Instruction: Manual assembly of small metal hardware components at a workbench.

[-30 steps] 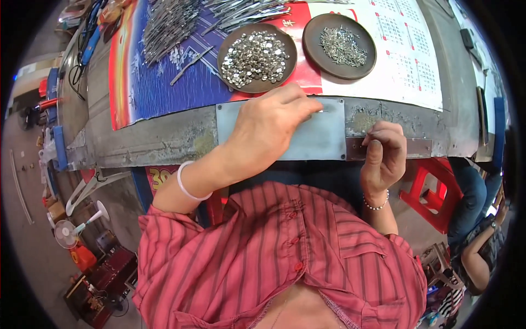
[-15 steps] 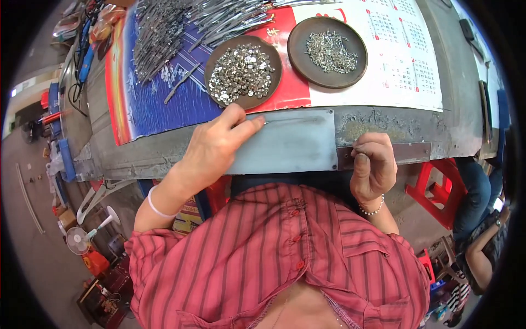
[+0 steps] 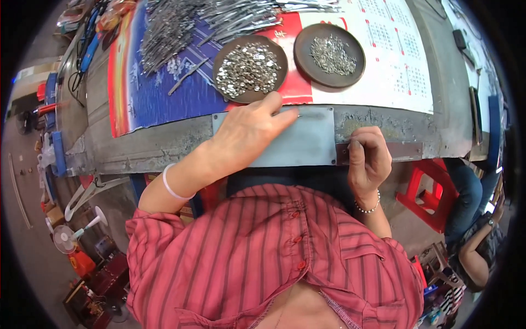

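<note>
My left hand (image 3: 249, 129) is over a smooth grey metal plate (image 3: 298, 143) at the table's front edge, thumb and forefinger pinched together. A tiny metal piece (image 3: 299, 115) shows at its fingertips, too small to tell its kind. My right hand (image 3: 371, 159) is at the plate's right end, fingers curled and thumb against them; whatever it may hold is hidden. Just beyond my left hand stands a brown round dish (image 3: 220, 92) heaped with small shiny metal discs (image 3: 249, 68). A second brown dish (image 3: 323, 81) to its right holds short silvery pins (image 3: 333, 55).
Piles of thin metal strips (image 3: 170, 38) lie at the far left on a calendar sheet (image 3: 394, 82). One loose strip (image 3: 188, 75) lies apart. A dark bar (image 3: 402, 150) runs along the edge at right. Beyond are a red stool (image 3: 427, 194) and a seated person (image 3: 474, 249).
My left hand has moved right along the plate with the tiny metal piece at its fingertips. My right hand stays in nearly the same place, fingers still curled. The view has shifted slightly.
</note>
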